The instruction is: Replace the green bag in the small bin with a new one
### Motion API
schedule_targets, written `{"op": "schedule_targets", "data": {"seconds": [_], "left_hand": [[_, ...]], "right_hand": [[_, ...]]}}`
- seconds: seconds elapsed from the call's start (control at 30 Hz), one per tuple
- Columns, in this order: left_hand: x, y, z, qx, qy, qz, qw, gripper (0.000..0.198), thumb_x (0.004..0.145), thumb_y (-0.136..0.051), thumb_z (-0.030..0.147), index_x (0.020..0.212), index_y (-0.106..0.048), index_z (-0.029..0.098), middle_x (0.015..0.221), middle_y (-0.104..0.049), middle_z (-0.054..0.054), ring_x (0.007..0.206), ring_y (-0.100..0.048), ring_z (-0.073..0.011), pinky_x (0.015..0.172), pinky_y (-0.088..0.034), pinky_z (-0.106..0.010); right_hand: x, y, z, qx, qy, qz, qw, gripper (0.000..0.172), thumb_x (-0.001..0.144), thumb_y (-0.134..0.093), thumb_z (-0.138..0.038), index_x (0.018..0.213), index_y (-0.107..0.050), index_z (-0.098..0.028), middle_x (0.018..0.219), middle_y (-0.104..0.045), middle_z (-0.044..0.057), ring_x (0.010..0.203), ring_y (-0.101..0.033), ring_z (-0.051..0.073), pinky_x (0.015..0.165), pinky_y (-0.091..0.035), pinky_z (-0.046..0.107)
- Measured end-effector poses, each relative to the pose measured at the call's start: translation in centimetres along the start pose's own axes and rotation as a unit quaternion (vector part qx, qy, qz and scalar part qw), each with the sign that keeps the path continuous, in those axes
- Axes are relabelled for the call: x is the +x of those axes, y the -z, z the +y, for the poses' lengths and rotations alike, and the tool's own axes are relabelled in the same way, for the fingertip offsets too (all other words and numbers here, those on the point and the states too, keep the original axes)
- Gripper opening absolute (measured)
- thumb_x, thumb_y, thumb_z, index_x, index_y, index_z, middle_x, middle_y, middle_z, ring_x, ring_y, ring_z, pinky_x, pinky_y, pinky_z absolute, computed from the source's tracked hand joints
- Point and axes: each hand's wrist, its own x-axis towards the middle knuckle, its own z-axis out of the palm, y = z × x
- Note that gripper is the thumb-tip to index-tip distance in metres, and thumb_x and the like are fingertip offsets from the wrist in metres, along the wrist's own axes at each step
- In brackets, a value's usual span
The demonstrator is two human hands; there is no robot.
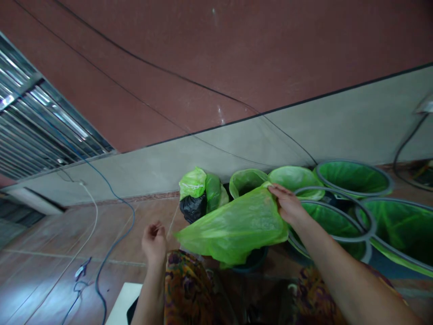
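A translucent green plastic bag (pixel 233 225) stretches out sideways in front of my knees, with its narrow end pointing left. My right hand (pixel 287 203) is closed on the bag's upper right edge, pinching it between thumb and fingers. To the left of the narrow end is my left hand (pixel 154 241), its fingers curled in and slightly blurred. A small gap separates it from the bag, and I see nothing in its fingers. Below the bag a dark bucket (pixel 252 261) shows only in part.
Several bins lined with green bags stand at the right, including a grey-rimmed bin (pixel 353 177) by the wall. A grey ring (pixel 367 219) lies across the nearer ones. Filled green and black bags (pixel 193 205) rest by the wall. A blue cable (pixel 115 239) crosses the tiled floor.
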Motion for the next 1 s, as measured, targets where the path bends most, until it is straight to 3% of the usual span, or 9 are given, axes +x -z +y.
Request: {"op": "schedule_targets", "data": {"seconds": [0.07,0.2,0.3,0.4,0.53,0.7,0.87,0.93,1.0], "left_hand": [[-1.4,-2.4,2.3,0.013,-0.061,-0.144,0.988,0.036,0.068,-0.067,0.03,0.102,-0.062,0.019,0.095,-0.067,-0.004,0.091,-0.062,-0.0164,0.088,-0.047,-0.033],[-5.5,-8.5,6.4,0.058,-0.143,-0.381,0.912,0.057,0.075,-0.065,0.038,0.127,-0.051,0.02,0.125,-0.06,-0.011,0.118,-0.054,-0.0219,0.101,-0.041,-0.037],[-7.2,-12.2,6.8,0.07,-0.139,-0.451,0.879,0.061,0.076,-0.065,0.039,0.131,-0.048,0.019,0.122,-0.063,-0.012,0.114,-0.057,-0.0223,0.096,-0.044,-0.037],[-7.5,-14.3,5.9,0.026,-0.096,-0.481,0.871,0.037,0.076,-0.063,0.033,0.109,-0.063,0.017,0.098,-0.071,-0.007,0.091,-0.064,-0.018,0.084,-0.048,-0.032],[-6.8,-14.5,4.9,-0.001,-0.041,-0.467,0.883,0.016,0.074,-0.062,0.031,0.077,-0.067,0.016,0.071,-0.068,0.0,0.064,-0.059,-0.0122,0.064,-0.046,-0.025],[-5.0,-12.5,5.4,-0.05,-0.009,-0.357,0.933,0.019,0.072,-0.065,0.036,0.076,-0.066,0.017,0.066,-0.064,0.003,0.059,-0.054,-0.0101,0.061,-0.043,-0.023],[-1.9,-9.4,6.4,-0.124,-0.002,-0.26,0.958,0.023,0.07,-0.068,0.036,0.082,-0.066,0.017,0.068,-0.063,0.004,0.061,-0.053,-0.0085,0.061,-0.042,-0.021],[-0.6,-8.0,7.0,-0.152,-0.008,-0.224,0.963,0.023,0.069,-0.069,0.036,0.082,-0.066,0.017,0.07,-0.063,0.005,0.061,-0.053,-0.0079,0.061,-0.042,-0.02],[0.6,-6.6,7.4,-0.172,-0.019,-0.191,0.966,0.022,0.067,-0.07,0.034,0.079,-0.065,0.016,0.069,-0.062,0.005,0.06,-0.052,-0.0069,0.06,-0.041,-0.019]], "right_hand": [[-1.1,-1.1,0.5,-0.015,-0.023,-0.085,0.996,0.033,0.06,-0.078,-0.033,0.089,-0.067,-0.023,0.073,-0.07,-0.003,0.063,-0.062,0.014,0.062,-0.05,0.026],[-3.6,-3.4,1.5,-0.024,-0.068,-0.242,0.967,0.041,0.067,-0.073,-0.03,0.107,-0.064,-0.026,0.087,-0.073,-0.001,0.07,-0.065,0.015,0.07,-0.051,0.029],[-4.7,-4.2,1.9,-0.014,-0.084,-0.317,0.945,0.044,0.068,-0.072,-0.024,0.111,-0.062,-0.026,0.092,-0.072,-0.002,0.072,-0.065,0.014,0.075,-0.05,0.03],[-5.0,-4.5,1.9,-0.028,-0.079,-0.362,0.928,0.044,0.068,-0.07,-0.02,0.111,-0.061,-0.025,0.087,-0.071,-0.002,0.07,-0.063,0.013,0.072,-0.049,0.028],[-4.6,-4.3,2.0,-0.12,-0.067,-0.368,0.92,0.038,0.069,-0.066,-0.019,0.107,-0.061,-0.021,0.075,-0.067,-0.004,0.058,-0.058,0.01,0.058,-0.045,0.023],[-4.2,-3.7,2.4,-0.237,-0.083,-0.401,0.881,0.028,0.066,-0.061,-0.016,0.094,-0.062,-0.018,0.073,-0.065,-0.004,0.058,-0.056,0.01,0.056,-0.045,0.022],[-4.1,-2.9,2.8,-0.393,-0.041,-0.451,0.8,0.022,0.062,-0.049,-0.007,0.075,-0.063,-0.017,0.067,-0.065,-0.003,0.06,-0.058,0.013,0.056,-0.044,0.022],[-3.9,-2.3,3.3,-0.496,0.018,-0.424,0.757,0.025,0.062,-0.047,-0.005,0.074,-0.064,-0.018,0.071,-0.068,0.001,0.068,-0.063,0.017,0.061,-0.046,0.025],[-3.7,-1.7,3.8,-0.618,0.091,-0.366,0.69,0.024,0.063,-0.048,-0.004,0.075,-0.065,-0.017,0.077,-0.071,0.007,0.077,-0.065,0.022,0.066,-0.046,0.028]]}}
